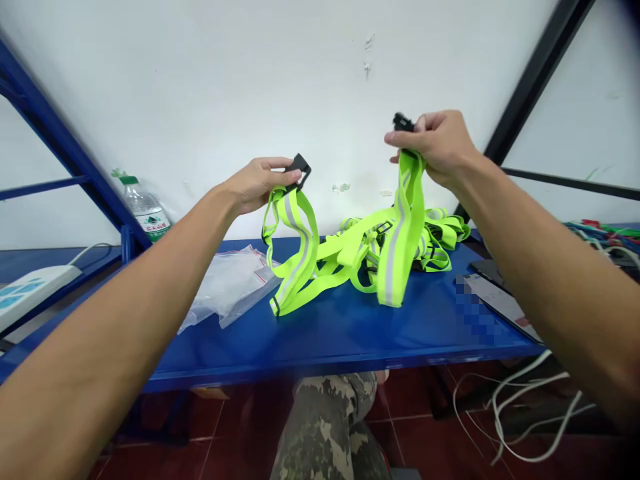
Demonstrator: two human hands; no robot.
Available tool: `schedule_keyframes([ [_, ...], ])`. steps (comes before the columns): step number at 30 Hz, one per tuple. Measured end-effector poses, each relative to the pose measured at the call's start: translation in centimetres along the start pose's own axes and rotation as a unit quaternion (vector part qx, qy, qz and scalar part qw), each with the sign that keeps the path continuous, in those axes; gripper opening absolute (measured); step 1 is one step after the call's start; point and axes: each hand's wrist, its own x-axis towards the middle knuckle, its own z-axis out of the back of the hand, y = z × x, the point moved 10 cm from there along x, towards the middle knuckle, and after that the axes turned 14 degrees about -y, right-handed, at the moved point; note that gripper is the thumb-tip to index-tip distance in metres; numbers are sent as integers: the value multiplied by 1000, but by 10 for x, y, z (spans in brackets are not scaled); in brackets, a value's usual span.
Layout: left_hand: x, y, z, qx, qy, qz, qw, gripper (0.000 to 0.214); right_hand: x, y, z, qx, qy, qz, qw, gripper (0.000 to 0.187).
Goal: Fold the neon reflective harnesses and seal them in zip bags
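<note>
Left hand (257,185) nearly shut on a black plastic buckle (299,167), right hand (434,147) curled tight around another buckle (403,123); neon-yellow reflective straps (405,227) hanging from both, above a blue steel shelf (330,347). Likely light, limp webbing, easiest held by the buckles.

Two black plastic buckles (299,170) show, one at each hand's fingers (270,172); below the fingers lies one tangle of neon-yellow reflective straps (370,253). Left of them are one clear plastic bag (230,287), one water bottle (145,210) and one power strip (35,293).
</note>
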Motion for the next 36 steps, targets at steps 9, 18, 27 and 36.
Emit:
schedule_keyframes([
  [9,-18,3,-48,40,153,-4,987,24,-69,-30,-51,39,205,-66,976,38],
  [18,-19,4,-56,95,163,-19,982,28,-80,-39,-63,-18,241,-7,970,38],
  [27,-23,9,-59,126,163,-29,978,22,-91,-46,-65,-23,266,-9,964,39],
  [36,-30,23,-65,128,208,-18,970,27,-95,-54,-65,-26,259,-12,966,42],
])
